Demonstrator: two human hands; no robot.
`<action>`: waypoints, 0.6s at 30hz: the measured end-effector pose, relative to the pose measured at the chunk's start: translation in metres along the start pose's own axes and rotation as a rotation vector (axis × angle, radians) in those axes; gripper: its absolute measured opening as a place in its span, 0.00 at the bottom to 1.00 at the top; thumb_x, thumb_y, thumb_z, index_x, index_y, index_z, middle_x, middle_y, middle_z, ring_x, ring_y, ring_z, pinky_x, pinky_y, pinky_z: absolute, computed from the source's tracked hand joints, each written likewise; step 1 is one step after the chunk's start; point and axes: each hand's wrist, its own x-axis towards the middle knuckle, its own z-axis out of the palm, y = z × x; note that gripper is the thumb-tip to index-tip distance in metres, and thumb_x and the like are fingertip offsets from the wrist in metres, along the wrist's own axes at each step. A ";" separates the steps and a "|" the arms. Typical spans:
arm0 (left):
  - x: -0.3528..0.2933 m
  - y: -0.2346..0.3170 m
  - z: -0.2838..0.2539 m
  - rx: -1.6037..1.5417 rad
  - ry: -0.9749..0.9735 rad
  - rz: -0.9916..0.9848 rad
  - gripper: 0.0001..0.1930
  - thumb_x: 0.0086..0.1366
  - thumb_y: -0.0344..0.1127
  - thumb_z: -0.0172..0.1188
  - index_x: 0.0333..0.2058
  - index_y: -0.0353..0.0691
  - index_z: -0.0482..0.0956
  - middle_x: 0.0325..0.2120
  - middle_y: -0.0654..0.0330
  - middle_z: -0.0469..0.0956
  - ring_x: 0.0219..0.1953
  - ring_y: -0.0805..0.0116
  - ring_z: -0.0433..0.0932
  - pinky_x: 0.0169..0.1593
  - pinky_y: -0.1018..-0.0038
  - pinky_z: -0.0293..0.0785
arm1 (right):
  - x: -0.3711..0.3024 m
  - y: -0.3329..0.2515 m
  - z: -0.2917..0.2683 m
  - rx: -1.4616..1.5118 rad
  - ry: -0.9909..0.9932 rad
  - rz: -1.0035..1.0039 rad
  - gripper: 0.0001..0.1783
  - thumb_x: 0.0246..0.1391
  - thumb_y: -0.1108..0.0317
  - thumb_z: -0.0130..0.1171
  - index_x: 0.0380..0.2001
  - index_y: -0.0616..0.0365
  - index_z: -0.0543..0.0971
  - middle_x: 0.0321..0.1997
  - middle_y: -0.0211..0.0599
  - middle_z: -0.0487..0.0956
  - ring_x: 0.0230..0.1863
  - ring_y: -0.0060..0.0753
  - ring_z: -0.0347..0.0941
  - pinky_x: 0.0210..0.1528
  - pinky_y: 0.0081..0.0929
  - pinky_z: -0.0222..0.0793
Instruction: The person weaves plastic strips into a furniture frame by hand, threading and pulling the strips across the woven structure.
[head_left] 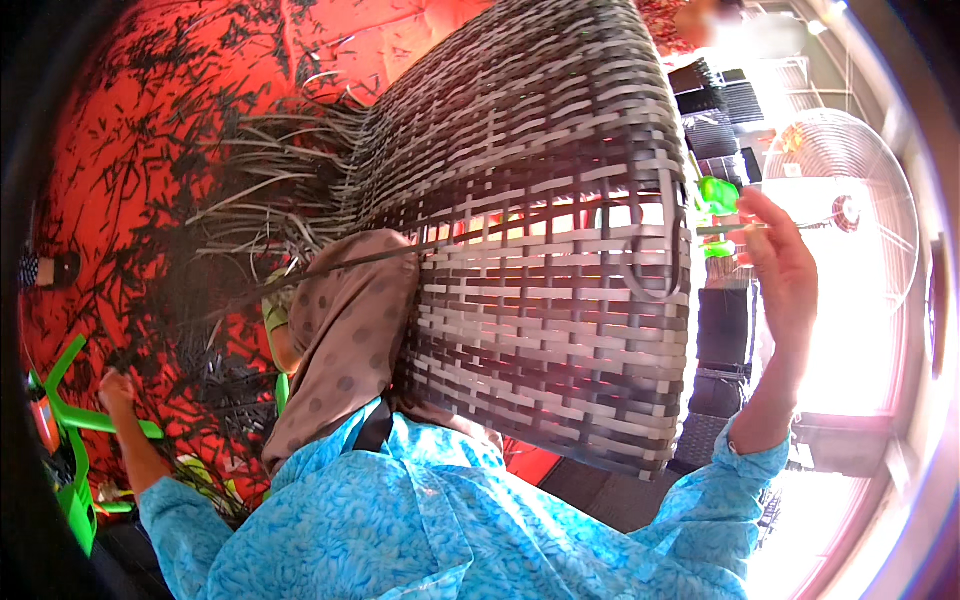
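Note:
A large woven basket-like piece [560,330] of grey and brown flat strips lies on its side across my lap, with a gap in the weave near its middle. Loose strip ends [290,165] fan out from its left end. One long dark strip [370,258] runs from the gap over my knee toward the lower left, where it blurs. Far left, my left hand [117,388] is closed; what it holds is too small to make out. Beyond the right rim my right hand [785,255] is raised, its bent fingers pinching a thin weaving strip [715,230].
Red sheeting [340,40] strewn with dark strip scraps covers the floor. A bright green plastic stool [90,415] stands by my left hand. At right are a large round fan [850,200], a green object [718,195] and stacked dark woven pieces [725,325].

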 end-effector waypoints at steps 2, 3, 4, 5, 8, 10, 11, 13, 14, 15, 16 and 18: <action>-0.008 0.071 0.034 -0.192 0.030 0.065 0.15 0.57 0.34 0.55 0.42 0.32 0.72 0.34 0.54 0.76 0.36 0.58 0.75 0.41 0.70 0.70 | -0.006 0.002 -0.003 -0.124 -0.070 -0.020 0.15 0.52 0.74 0.53 0.45 0.59 0.74 0.45 0.33 0.74 0.38 0.18 0.70 0.39 0.15 0.66; -0.014 0.115 0.049 -0.278 0.044 0.121 0.15 0.56 0.33 0.55 0.42 0.31 0.72 0.33 0.55 0.76 0.37 0.59 0.75 0.42 0.69 0.69 | -0.008 -0.001 0.003 -0.140 -0.083 -0.088 0.15 0.50 0.74 0.54 0.44 0.58 0.75 0.45 0.35 0.74 0.37 0.22 0.72 0.38 0.18 0.68; -0.023 0.166 0.063 -0.341 0.040 0.184 0.15 0.56 0.32 0.55 0.41 0.30 0.71 0.32 0.56 0.76 0.38 0.59 0.74 0.43 0.68 0.68 | -0.008 -0.001 0.008 -0.139 -0.095 -0.164 0.15 0.50 0.74 0.55 0.44 0.58 0.75 0.46 0.36 0.74 0.38 0.23 0.72 0.37 0.19 0.69; -0.034 0.209 0.074 -0.319 0.114 0.238 0.13 0.56 0.34 0.55 0.38 0.32 0.74 0.34 0.55 0.76 0.40 0.60 0.74 0.45 0.69 0.67 | -0.007 -0.002 0.015 -0.128 -0.115 -0.244 0.16 0.49 0.74 0.55 0.44 0.57 0.75 0.46 0.36 0.74 0.38 0.24 0.72 0.36 0.20 0.70; -0.090 0.427 0.029 -0.534 -0.218 0.453 0.12 0.55 0.33 0.56 0.39 0.38 0.76 0.39 0.54 0.73 0.45 0.61 0.71 0.48 0.71 0.65 | -0.005 -0.012 0.031 -0.095 -0.002 -0.263 0.16 0.47 0.74 0.57 0.42 0.56 0.76 0.46 0.38 0.74 0.40 0.29 0.72 0.40 0.23 0.69; -0.112 0.496 0.041 -0.693 -0.276 0.650 0.16 0.51 0.33 0.59 0.41 0.39 0.75 0.42 0.55 0.72 0.46 0.58 0.70 0.50 0.70 0.65 | 0.005 -0.006 0.032 -0.193 -0.036 -0.404 0.16 0.46 0.74 0.57 0.41 0.56 0.77 0.45 0.38 0.75 0.41 0.31 0.72 0.41 0.25 0.68; -0.122 0.528 0.045 -0.651 -0.209 0.828 0.16 0.50 0.33 0.60 0.41 0.40 0.75 0.42 0.55 0.71 0.46 0.58 0.70 0.49 0.69 0.66 | 0.011 -0.003 0.032 -0.307 -0.063 -0.542 0.16 0.45 0.74 0.58 0.41 0.56 0.77 0.44 0.39 0.75 0.42 0.34 0.71 0.42 0.27 0.67; -0.132 0.568 0.058 -0.587 -0.221 1.108 0.15 0.50 0.33 0.59 0.38 0.41 0.76 0.40 0.56 0.71 0.45 0.56 0.69 0.48 0.67 0.66 | 0.016 -0.011 0.029 -0.351 -0.070 -0.610 0.13 0.43 0.75 0.59 0.37 0.57 0.78 0.39 0.38 0.76 0.44 0.38 0.70 0.44 0.30 0.64; -0.133 0.573 0.066 -0.551 -0.305 1.203 0.13 0.50 0.33 0.59 0.37 0.41 0.76 0.39 0.57 0.71 0.44 0.56 0.68 0.48 0.64 0.65 | 0.021 -0.013 0.033 -0.353 -0.064 -0.669 0.11 0.43 0.76 0.59 0.35 0.58 0.77 0.37 0.37 0.77 0.42 0.36 0.71 0.42 0.29 0.65; -0.140 0.580 0.068 -0.552 -0.305 1.201 0.13 0.50 0.33 0.59 0.37 0.41 0.76 0.39 0.57 0.71 0.44 0.56 0.68 0.48 0.64 0.65 | 0.023 -0.013 0.033 -0.373 -0.058 -0.717 0.10 0.43 0.77 0.58 0.33 0.59 0.77 0.35 0.35 0.77 0.41 0.34 0.72 0.39 0.27 0.66; -0.146 0.587 0.070 -0.504 -0.355 1.162 0.11 0.50 0.32 0.58 0.35 0.41 0.76 0.36 0.57 0.70 0.43 0.56 0.68 0.47 0.63 0.64 | 0.023 -0.011 0.033 -0.373 -0.060 -0.717 0.10 0.43 0.77 0.58 0.33 0.59 0.77 0.35 0.35 0.77 0.41 0.34 0.72 0.39 0.27 0.66; -0.147 0.592 0.078 -0.481 -0.472 1.072 0.11 0.50 0.32 0.56 0.34 0.41 0.74 0.32 0.57 0.67 0.42 0.57 0.66 0.47 0.62 0.60 | 0.020 -0.002 0.037 -0.244 0.052 -0.501 0.07 0.44 0.79 0.57 0.30 0.59 0.75 0.33 0.34 0.77 0.35 0.29 0.74 0.36 0.23 0.67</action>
